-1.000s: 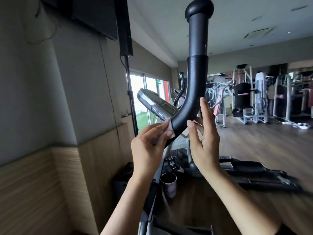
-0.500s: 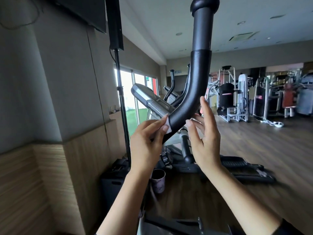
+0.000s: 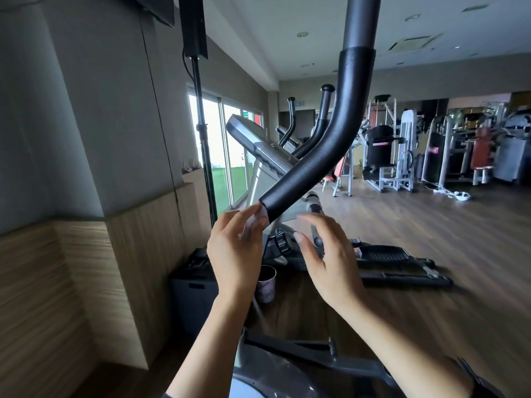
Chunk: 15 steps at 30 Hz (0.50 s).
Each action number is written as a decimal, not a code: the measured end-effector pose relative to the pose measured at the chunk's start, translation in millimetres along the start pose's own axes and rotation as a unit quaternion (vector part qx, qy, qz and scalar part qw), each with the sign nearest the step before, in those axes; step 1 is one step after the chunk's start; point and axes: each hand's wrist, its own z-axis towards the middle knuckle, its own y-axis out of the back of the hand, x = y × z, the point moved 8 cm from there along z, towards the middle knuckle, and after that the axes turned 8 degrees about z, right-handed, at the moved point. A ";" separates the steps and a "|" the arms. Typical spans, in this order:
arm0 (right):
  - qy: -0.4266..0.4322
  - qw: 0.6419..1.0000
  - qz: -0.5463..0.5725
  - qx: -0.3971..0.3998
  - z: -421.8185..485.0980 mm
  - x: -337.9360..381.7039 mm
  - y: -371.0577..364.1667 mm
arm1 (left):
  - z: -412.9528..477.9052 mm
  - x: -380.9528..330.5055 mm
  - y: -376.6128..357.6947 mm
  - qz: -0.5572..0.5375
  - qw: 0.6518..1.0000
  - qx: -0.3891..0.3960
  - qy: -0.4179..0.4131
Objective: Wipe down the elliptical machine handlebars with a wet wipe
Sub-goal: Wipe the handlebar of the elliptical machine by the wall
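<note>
A black foam-covered elliptical handlebar curves from the top of the head view down to its lower end near the middle. My left hand pinches a small white wet wipe right at the lower end of the foam grip. My right hand hovers just below and right of the bar, blurred, fingers loosely curved and holding nothing, apart from the bar.
The machine's console sits behind the bar, with a second handlebar beyond. A cup stands in a holder below my hands. Pedals lie right. A wall and stand pole are on the left; gym machines far right.
Both hands slid down the bar: the left with the wipe went from the bend to the foam's lower end, the right dropped off the bar. The camera moved closer.
</note>
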 end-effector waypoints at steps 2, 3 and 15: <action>-0.030 0.999 -0.026 0.036 -9.6 -5.0 -3.6 | -9.1 8.6 2.7 -0.004 0.999 0.003 0.031; -0.049 0.997 -0.038 0.052 -15.2 -8.3 -4.2 | -14.9 12.5 3.6 -0.004 0.999 0.005 0.043; -0.254 0.927 -0.212 0.180 -137.1 -64.4 45.1 | -149.2 54.4 -65.2 0.053 0.957 0.250 0.136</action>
